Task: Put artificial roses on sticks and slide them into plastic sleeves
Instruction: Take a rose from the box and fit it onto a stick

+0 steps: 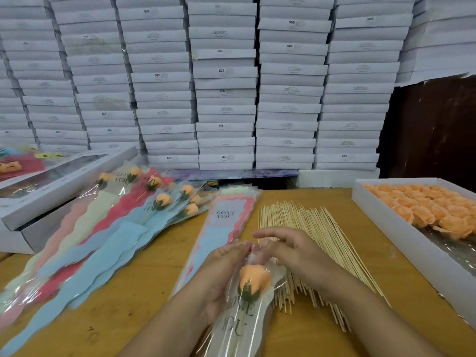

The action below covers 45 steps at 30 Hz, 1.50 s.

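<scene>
The rose [255,279] is sitting soft and light inside our slippery sleeve [239,323]; our fingers [260,244] are pinching its top at twelve o'clock.

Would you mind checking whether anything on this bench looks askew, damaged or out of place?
Nothing looks damaged. The finished sleeved roses lie fanned and overlapping rather than squared, and the sticks are loosely splayed. The rose between the left hand and right hand sits inside its sleeve.
</scene>
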Each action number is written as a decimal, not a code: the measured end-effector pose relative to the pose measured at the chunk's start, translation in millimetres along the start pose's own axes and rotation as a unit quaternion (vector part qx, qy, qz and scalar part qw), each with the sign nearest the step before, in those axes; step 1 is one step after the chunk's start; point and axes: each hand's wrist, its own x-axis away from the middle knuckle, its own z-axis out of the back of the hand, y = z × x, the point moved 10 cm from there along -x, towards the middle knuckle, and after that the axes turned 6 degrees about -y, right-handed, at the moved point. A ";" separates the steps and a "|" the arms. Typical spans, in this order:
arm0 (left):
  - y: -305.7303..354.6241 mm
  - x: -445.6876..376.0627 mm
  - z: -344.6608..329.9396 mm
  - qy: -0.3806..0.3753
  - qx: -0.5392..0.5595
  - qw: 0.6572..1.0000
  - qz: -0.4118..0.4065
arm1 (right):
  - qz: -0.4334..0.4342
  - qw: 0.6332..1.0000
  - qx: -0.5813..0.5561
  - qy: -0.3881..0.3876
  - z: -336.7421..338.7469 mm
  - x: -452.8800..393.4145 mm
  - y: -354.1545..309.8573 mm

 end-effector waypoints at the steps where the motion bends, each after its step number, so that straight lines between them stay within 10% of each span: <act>1: 0.0 0.7 -0.2 0.000 -0.001 1.000 0.002 | 0.006 1.000 -0.002 0.009 2.6 -0.1 -1.3; 14: 7.7 3.9 -8.2 -0.017 0.015 0.999 -0.027 | -0.020 0.997 -0.030 -0.071 -12.9 2.5 6.5; 21: 16.7 5.1 9.8 0.044 0.111 0.992 -0.044 | -0.020 0.987 -0.102 0.120 30.8 1.8 11.2; 30: 31.7 3.1 15.7 0.041 0.177 0.976 -0.117 | -0.128 0.980 -0.118 -0.098 -32.8 0.5 37.4; 45: -14.3 20.0 -48.9 -0.211 -0.094 0.971 0.059 | -0.003 0.920 -0.293 0.259 57.3 3.8 39.7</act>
